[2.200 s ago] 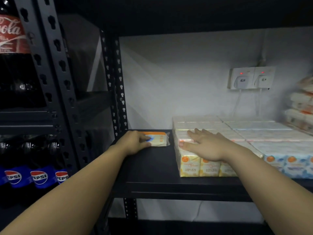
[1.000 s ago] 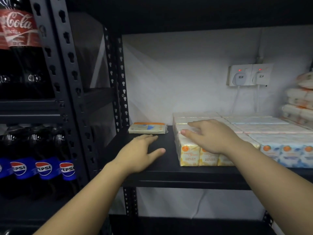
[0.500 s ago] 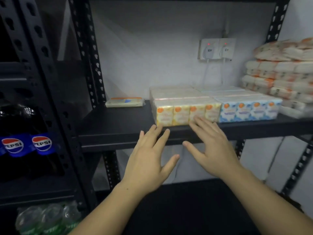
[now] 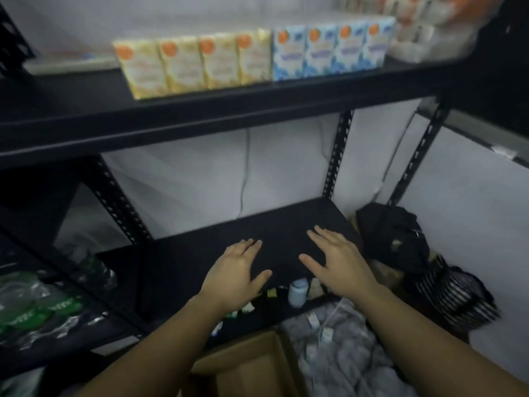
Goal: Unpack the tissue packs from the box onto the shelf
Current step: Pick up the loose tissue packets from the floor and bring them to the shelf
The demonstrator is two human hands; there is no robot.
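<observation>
Because the tissue packs (image 4: 191, 67) are film-wrapped, light and compressible, each should be taken by its two opposite flat sides, since the film is probably slippery; those unpacked stand in a row at the front of the upper shelf (image 4: 217, 110). The box (image 4: 252, 368) sits open at bottom centre. Left hand (image 4: 237, 275) and right hand (image 4: 340, 263) hover above it, fingers released, holding nothing.
</observation>
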